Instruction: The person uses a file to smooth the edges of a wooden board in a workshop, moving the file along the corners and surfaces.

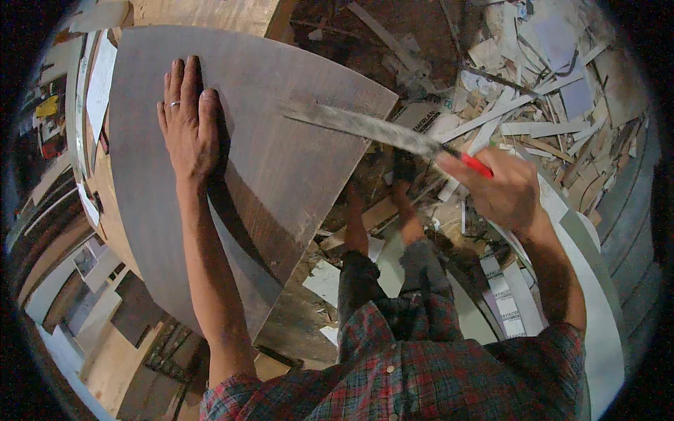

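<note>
A large grey-brown board (281, 175) with a faint wood grain lies in front of me. Flat on its left part rests my left hand (191, 126), fingers stretched out, with a ring on one finger. In my right hand (500, 186) is a long flat metal file (358, 126), gripped by its red handle. The file points left, its blade smeared by motion and lying across the board's right edge. Whether the blade touches that edge I cannot tell.
Offcuts and narrow strips (540, 130) litter the floor at the far right. Under the board shows a light wooden surface (210, 12). Stacked panels (77, 309) stand at the left. My legs are right of the board, with pale curved panels (586, 281) beyond them.
</note>
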`<state>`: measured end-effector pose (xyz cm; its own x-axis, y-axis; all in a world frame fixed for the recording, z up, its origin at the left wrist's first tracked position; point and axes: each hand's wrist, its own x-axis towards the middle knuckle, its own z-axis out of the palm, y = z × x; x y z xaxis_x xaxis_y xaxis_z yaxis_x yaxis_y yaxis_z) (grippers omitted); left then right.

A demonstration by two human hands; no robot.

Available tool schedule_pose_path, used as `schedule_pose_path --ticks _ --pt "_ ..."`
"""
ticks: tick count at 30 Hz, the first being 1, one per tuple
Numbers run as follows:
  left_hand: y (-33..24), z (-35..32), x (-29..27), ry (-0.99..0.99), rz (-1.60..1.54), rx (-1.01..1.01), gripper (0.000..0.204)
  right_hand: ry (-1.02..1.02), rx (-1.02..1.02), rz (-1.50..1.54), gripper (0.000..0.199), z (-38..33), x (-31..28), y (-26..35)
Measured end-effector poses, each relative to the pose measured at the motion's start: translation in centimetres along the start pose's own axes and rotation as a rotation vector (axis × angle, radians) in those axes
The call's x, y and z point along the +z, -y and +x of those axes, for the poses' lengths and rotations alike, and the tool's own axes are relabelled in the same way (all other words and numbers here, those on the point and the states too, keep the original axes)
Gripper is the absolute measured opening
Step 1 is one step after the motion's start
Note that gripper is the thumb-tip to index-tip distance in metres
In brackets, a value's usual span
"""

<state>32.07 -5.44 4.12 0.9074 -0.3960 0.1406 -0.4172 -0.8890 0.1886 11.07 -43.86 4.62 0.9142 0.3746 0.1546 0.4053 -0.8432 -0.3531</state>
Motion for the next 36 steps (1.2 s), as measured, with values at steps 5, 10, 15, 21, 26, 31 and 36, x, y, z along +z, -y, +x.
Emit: schedule_pose_path --ticks 5,10,15,21,26,31,36 --pt "0.1 0.5 0.2 -0.009 -0.021 0.035 0.058 -0.142 -0.012 0.019 0.059 4.1 2.3 -1.2" --pt "1.0 0.2 0.2 -0.001 -0.025 0.017 0.058 -0.201 -0.030 0.049 0.058 3.1 1.8 -1.2" --pt "0.1 0.2 0.1 -0.011 -0.022 0.026 0.058 -0.032 0.001 0.112 0.063 0.2 1.4 -1.5" --pt "1.4 0.1 0.4 0.004 -0.029 0.034 0.058 -0.152 -0.028 0.128 0.065 5.0 2.2 -1.4" --pt "0.3 0.1 0.2 0.002 -0.025 0.026 0.057 -0.030 0.053 0.129 0.062 -1.2 1.4 -1.4" --pt "1.5 0.7 0.5 -0.003 -0.034 0.084 0.057 -0.113 -0.005 0.117 0.063 5.8 2.4 -0.8" --pt "1.3 0.4 0.5 -0.005 -0.049 0.052 0.057 -0.138 0.047 0.206 0.057 -0.8 2.2 0.1"
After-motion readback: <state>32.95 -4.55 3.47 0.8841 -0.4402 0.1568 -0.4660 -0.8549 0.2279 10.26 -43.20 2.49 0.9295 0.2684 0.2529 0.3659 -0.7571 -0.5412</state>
